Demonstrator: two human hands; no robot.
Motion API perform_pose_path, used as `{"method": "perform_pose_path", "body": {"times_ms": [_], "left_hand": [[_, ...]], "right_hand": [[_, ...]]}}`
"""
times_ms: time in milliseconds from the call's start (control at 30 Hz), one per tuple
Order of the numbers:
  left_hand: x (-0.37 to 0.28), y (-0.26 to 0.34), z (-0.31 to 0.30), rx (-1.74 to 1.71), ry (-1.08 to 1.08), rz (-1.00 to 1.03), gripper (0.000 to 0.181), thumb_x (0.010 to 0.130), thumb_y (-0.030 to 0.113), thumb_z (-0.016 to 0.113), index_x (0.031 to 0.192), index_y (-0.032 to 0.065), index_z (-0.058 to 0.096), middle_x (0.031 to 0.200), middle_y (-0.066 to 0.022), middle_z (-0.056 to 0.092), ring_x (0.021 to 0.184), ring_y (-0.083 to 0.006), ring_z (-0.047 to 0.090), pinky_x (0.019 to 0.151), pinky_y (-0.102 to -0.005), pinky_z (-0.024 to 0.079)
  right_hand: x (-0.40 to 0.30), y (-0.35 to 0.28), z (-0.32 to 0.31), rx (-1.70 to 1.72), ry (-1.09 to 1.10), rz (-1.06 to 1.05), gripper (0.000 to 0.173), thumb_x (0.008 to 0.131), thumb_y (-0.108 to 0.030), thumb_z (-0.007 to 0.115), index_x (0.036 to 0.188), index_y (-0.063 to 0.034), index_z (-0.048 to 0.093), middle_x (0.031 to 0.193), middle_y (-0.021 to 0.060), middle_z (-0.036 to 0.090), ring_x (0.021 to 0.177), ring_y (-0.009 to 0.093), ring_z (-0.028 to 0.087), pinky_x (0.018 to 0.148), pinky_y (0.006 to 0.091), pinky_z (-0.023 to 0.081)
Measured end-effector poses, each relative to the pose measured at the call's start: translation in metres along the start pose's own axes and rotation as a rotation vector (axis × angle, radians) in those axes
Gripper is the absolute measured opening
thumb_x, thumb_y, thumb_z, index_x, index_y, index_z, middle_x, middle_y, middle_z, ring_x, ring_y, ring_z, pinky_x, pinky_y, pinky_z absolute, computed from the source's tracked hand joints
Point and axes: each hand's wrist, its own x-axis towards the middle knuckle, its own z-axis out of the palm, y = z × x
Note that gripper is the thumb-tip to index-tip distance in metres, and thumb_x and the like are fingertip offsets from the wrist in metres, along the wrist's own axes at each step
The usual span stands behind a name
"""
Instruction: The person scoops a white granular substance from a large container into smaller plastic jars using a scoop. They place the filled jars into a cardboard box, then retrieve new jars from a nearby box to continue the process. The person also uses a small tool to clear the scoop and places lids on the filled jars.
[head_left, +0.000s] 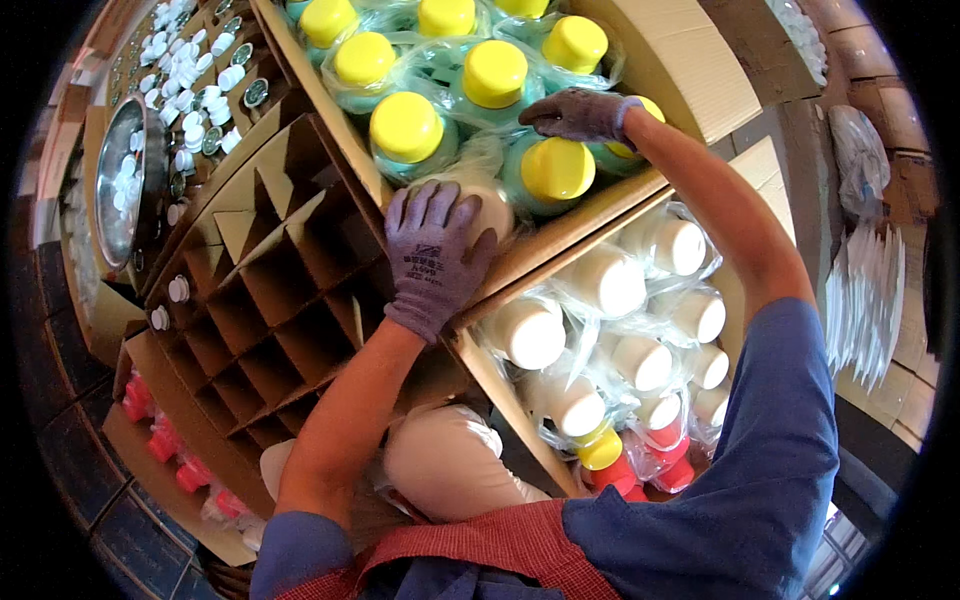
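Note:
My left hand (439, 255), in a grey-purple knit glove with printing on its back, is around the left side of a blurred pale-capped bottle (493, 211) at the near corner of a cardboard box (517, 259). Thin clear plastic lies over that bottle. Teal bottles with yellow caps (406, 127) fill much of the same box, most of them in clear bags. My right hand (576, 116), gloved alike, rests low over the yellow cap (557, 169) on the box's right side. Its fingers lie close together, and their undersides are hidden.
A box of bagged white-capped bottles (526, 330) adjoins on the right, with red caps (613, 474) near me. Left stands a carton with cardboard dividers (300, 300). Beyond it are a metal bowl (112, 225) and many loose white caps (187, 67). Red-capped items (165, 442) sit lower left.

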Motion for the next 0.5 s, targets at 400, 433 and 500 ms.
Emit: {"method": "perform_pose_path", "body": {"times_ms": [400,433,500], "left_hand": [[-0.008,-0.007,0.004,-0.03,0.084,-0.045,0.033,0.072,0.028,0.068,0.101,0.0123,0.063,0.108,-0.011,0.059,0.108,-0.0309,0.053,0.099,-0.048,0.034],[-0.007,-0.005,0.004,-0.044,0.077,-0.037,0.033,0.072,0.028,0.068,0.1,0.0116,0.062,0.108,-0.0112,0.059,0.109,-0.0305,0.053,0.1,-0.0477,0.033],[-0.007,-0.002,0.003,-0.068,0.056,-0.021,0.032,0.072,0.027,0.067,0.098,0.0101,0.062,0.108,-0.0115,0.059,0.11,-0.0297,0.052,0.102,-0.0473,0.032]], "right_hand": [[0.093,-0.061,0.078,-0.5,-0.26,0.399,0.038,0.083,-0.033,0.061,0.114,-0.0106,0.067,0.121,0.0108,0.063,0.111,0.038,0.059,0.083,0.0598,0.045],[0.083,-0.059,0.089,-0.569,-0.086,0.42,0.033,0.087,-0.027,0.057,0.113,-0.01,0.068,0.12,0.0121,0.064,0.11,0.035,0.06,0.084,0.0591,0.045],[0.07,-0.061,0.076,-0.5,-0.097,0.486,0.033,0.093,-0.023,0.049,0.12,-0.0131,0.063,0.126,0.0087,0.061,0.115,0.032,0.057,0.085,0.065,0.039]]}}
